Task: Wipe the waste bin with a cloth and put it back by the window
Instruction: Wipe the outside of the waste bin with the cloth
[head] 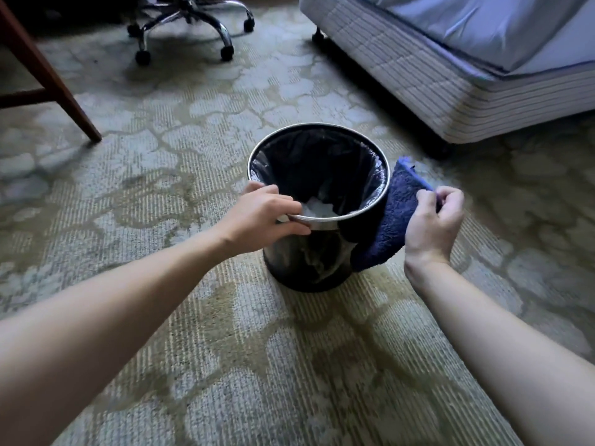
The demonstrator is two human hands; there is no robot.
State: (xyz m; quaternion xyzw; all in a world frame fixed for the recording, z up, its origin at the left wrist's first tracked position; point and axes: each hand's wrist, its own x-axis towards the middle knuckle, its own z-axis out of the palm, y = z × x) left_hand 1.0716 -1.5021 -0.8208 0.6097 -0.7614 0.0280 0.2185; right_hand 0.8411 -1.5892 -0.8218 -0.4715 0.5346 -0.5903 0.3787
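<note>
A round black waste bin [306, 262] with a shiny metal rim and a clear plastic liner stands upright on the carpet in the middle of the view. White crumpled paper lies inside it. My left hand [264, 214] grips the near left part of the rim, fingers curled over it. My right hand [434, 223] pinches a dark blue cloth [386, 226] just right of the bin. The cloth hangs against the bin's right outer wall.
A bed [467, 69] on castors fills the upper right. An office chair base [190, 24] with wheels stands at the top, left of centre. A wooden furniture leg [48, 78] slants at the upper left. Patterned carpet [225, 365] covers the floor.
</note>
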